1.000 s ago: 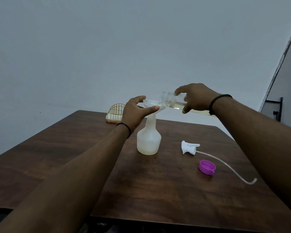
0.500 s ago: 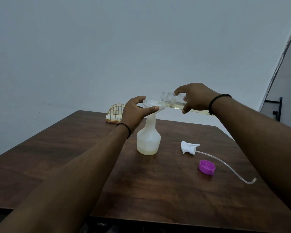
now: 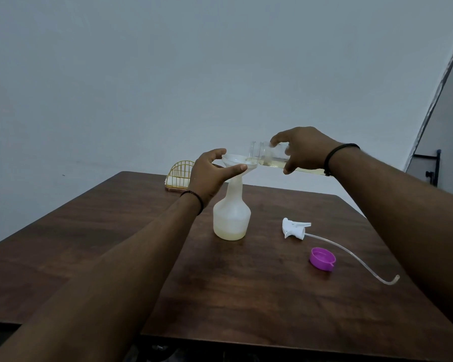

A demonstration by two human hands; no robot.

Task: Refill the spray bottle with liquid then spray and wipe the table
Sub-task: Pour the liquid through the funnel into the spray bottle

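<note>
**A:** Status on the spray bottle [image 3: 232, 218]?

**B:** I see it upright near the middle of the table [image 3: 246, 296], long axis vertical, neck up, head off. White funnel [image 3: 237, 161] sits in the neck. Thin pale-yellow layer at the base, so I'd call the refill barely started.

**A:** Hands?

**B:** Left hand [image 3: 207, 176] pinches the funnel rim, thumb on the near side, fingers curled over the far edge. Right hand [image 3: 302, 150] is wrapped round a clear refill bottle [image 3: 270, 159], lying almost horizontal, mouth pointing left over the funnel bowl. Liquid pooled along its lower side.

**A:** Advice for the pour?

**B:** My read: keep the tilt shallow so the funnel doesn't back up, mouth inside the rim, and hold the funnel plumb. The bottle is light while this empty and could tip.

**A:** Rest of the table?

**B:** Trigger head [image 3: 294, 227] with its dip tube [image 3: 351, 259] lies right of the bottle, tube trailing right and toward me. Purple cap [image 3: 322, 258] just beside the tube, open side up. Gold wire holder [image 3: 179, 175] at the far edge.
</note>
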